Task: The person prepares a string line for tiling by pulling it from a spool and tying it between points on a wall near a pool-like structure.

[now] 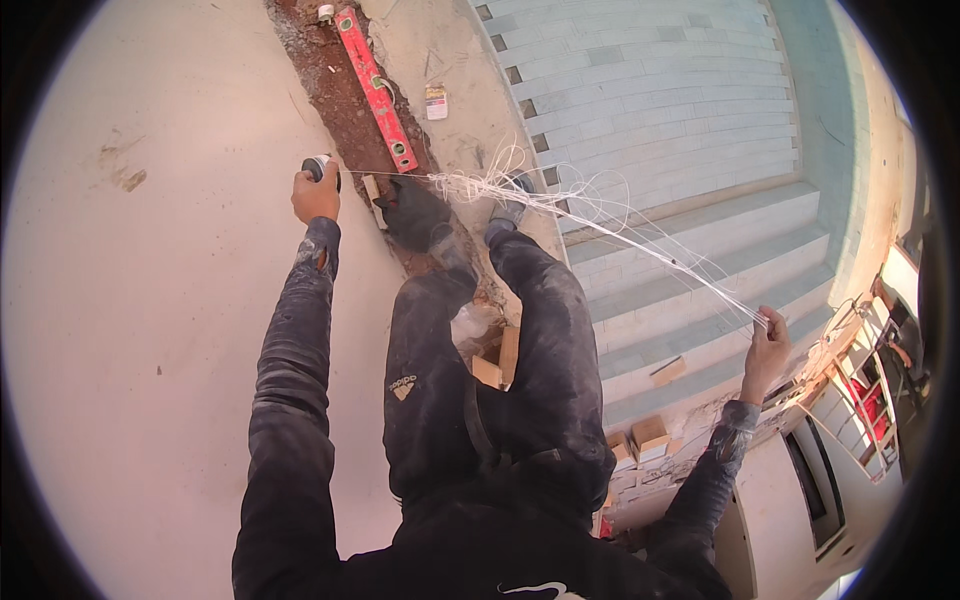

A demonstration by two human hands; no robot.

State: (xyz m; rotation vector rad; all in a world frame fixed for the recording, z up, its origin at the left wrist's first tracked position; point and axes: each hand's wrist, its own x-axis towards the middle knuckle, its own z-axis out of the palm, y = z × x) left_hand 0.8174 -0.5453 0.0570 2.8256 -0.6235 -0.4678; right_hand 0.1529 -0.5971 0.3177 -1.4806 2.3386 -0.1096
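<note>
1. So the left hand (316,195) has its fingers wrapped around a small dark round thing (319,168) with a pale top; can't really tell what it is.
2. Right hand (766,355) is way out to the right, pinching a bunch of strands of white string (540,197) between thumb and fingers.
3. That string stretches between the two hands: one thin line near the left, then a messy, loopy tangle, then a loose bundle over to the right. In view it crosses in front of the right shoe (510,205).
4. Red spirit level (377,90) lies lengthwise along a strip of reddish dirt (310,60), just past the left shoe (415,212).
5. There's a little pack (436,102) beside the level, on the pale concrete.
6. Pale steps (700,240) sit off to the right, below the right arm's string.
</note>
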